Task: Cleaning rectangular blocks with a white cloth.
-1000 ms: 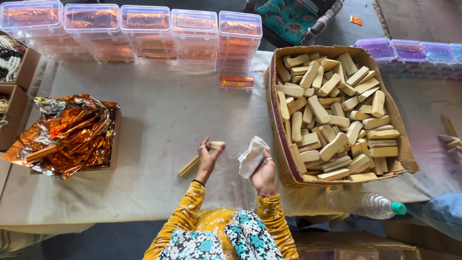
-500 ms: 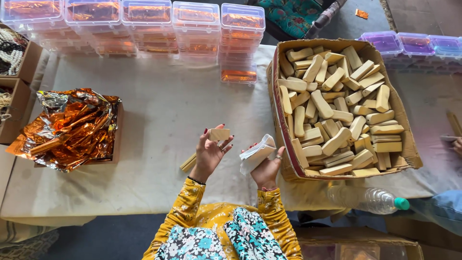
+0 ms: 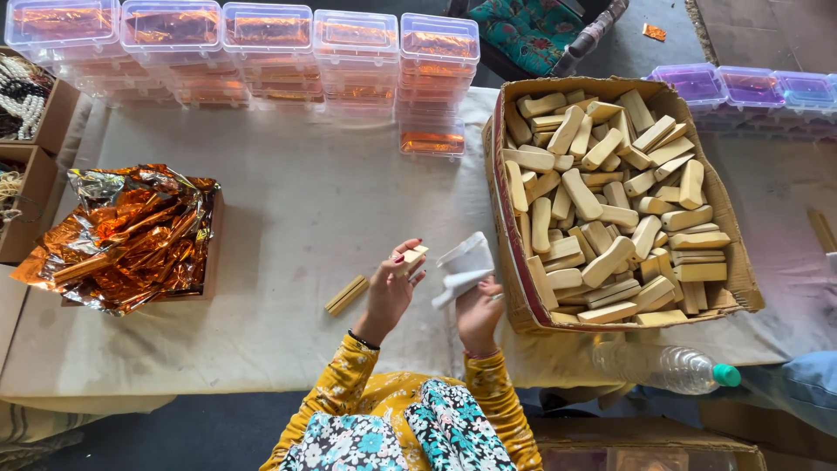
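Centre frame, the left hand (image 3: 390, 288) pinches a small pale wooden block (image 3: 415, 255) raised above the bench (image 3: 296, 201); the right hand (image 3: 478, 312) grips a crumpled white cloth (image 3: 464, 264), just beside the cardboard box of wooden blocks (image 3: 750, 283).

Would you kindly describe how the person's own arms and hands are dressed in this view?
Both arms wear mustard-yellow sleeves with a fine pale pattern, ending at the wrists. The left hand has red-painted nails and a dark band at the wrist; the right hand shows a thin reddish band at its wrist. No gloves.
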